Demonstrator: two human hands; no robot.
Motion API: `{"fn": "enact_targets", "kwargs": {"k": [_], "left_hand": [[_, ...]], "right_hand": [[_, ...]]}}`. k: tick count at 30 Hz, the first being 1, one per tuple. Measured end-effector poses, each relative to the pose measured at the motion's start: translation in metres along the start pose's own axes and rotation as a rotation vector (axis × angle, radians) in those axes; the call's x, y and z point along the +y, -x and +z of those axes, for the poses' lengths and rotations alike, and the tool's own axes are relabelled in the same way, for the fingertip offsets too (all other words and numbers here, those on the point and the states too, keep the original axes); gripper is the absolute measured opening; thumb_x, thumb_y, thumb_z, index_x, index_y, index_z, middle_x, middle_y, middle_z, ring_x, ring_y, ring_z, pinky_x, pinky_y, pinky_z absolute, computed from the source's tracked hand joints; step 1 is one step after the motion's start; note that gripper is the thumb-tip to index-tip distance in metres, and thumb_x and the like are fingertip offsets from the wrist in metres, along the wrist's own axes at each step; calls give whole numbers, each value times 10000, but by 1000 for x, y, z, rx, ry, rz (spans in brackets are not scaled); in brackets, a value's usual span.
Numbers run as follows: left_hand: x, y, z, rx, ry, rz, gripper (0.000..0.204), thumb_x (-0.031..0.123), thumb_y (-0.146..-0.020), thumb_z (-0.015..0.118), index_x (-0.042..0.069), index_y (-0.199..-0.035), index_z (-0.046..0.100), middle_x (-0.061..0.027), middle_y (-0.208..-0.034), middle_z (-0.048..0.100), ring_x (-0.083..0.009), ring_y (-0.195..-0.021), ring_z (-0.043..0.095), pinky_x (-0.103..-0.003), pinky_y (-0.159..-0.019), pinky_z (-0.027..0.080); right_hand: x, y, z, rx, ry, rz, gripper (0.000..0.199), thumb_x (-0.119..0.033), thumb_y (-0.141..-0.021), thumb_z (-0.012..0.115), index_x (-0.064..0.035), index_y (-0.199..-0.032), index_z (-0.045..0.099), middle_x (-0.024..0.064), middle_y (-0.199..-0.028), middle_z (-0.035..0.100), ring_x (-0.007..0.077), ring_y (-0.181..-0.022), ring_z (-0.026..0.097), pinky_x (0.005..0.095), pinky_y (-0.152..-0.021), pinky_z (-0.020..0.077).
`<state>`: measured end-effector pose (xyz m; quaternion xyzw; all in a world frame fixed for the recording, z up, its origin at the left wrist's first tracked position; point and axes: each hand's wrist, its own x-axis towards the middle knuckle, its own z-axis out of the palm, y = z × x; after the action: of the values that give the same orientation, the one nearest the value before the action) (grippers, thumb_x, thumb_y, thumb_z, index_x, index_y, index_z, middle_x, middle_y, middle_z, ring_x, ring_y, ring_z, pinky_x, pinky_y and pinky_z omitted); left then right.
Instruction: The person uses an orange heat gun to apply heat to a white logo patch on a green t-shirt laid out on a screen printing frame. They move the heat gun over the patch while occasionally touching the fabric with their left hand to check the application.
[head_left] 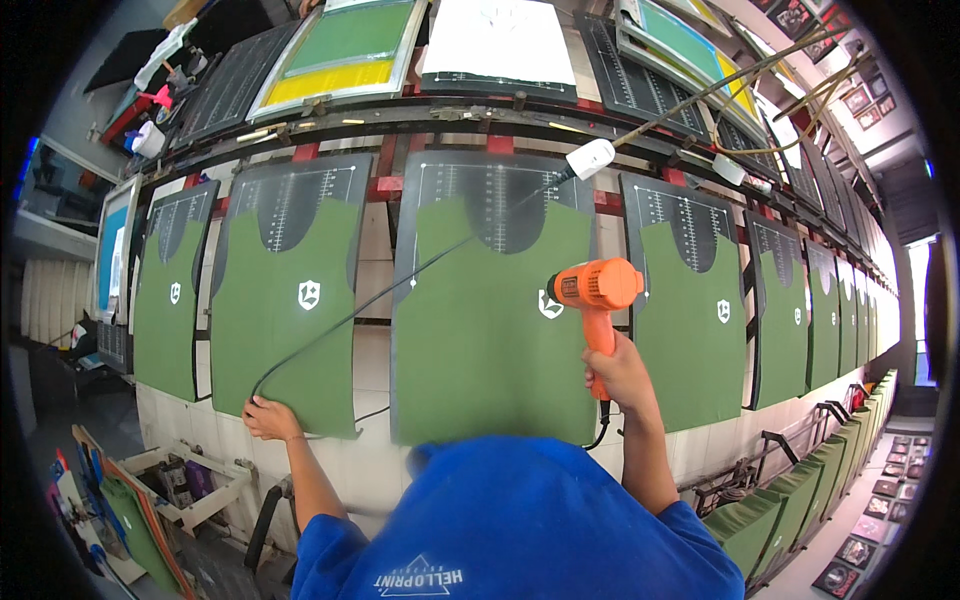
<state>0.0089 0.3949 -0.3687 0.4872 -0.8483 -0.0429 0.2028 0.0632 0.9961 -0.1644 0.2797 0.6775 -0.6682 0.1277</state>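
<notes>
R hand (pixel 622 375) fingers clamp orange heat gun (pixel 596 290) over white shield logo (pixel 549 305); L hand (pixel 268 417) fingers pinch black cord (pixel 350 318).

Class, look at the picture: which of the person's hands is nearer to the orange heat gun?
Right. The right hand grips the heat gun by its handle; the left hand holds the black cord far left.

A single head-worn fisheye view looks steeply down and forward from just above the blue shirt (pixel 520 520), close over the middle green garment panel (pixel 480 330). Beyond that panel, the row of pallets curves away toward the rim on both sides.
</notes>
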Motion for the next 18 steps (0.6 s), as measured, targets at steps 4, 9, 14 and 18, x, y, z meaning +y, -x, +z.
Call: {"fn": "enact_targets", "kwargs": {"k": [4, 9, 14, 18], "left_hand": [[1, 0, 0, 13, 7, -5, 372, 404, -1036, 447, 155, -1276, 584, -116, -1419, 489, -386, -1293, 418, -577, -988, 393], [0, 0, -2, 13, 35, 0, 369, 402, -1037, 447, 154, -1272, 588, -132, -1428, 477, -383, -1315, 399, -576, -1009, 375], [4, 1, -4, -2, 56, 0, 381, 401, -1040, 441, 159, -1298, 582, -141, -1457, 455, -393, -1334, 383, -577, -1031, 361], [4, 1, -4, -15, 64, 1, 387, 405, -1042, 439, 165, -1312, 577, -144, -1467, 449, -395, -1344, 376, -575, -1042, 352]], "right_hand": [[1, -5, 0, -33, -45, 27, 216, -75, -853, 601, 9, -1038, 530, 35, -800, 561, 113, -613, 581, 295, -556, 528], [-3, -6, 6, -15, 13, 27, 211, -77, -863, 597, 7, -1043, 526, 36, -808, 561, 109, -614, 581, 294, -560, 532], [-3, -7, 7, -10, 41, 4, 207, -88, -871, 601, 4, -1039, 523, 34, -805, 554, 110, -612, 580, 298, -562, 535], [-2, -9, 7, -16, 42, -1, 215, -104, -880, 610, 2, -1046, 523, 32, -804, 551, 110, -613, 580, 296, -567, 537]]}}
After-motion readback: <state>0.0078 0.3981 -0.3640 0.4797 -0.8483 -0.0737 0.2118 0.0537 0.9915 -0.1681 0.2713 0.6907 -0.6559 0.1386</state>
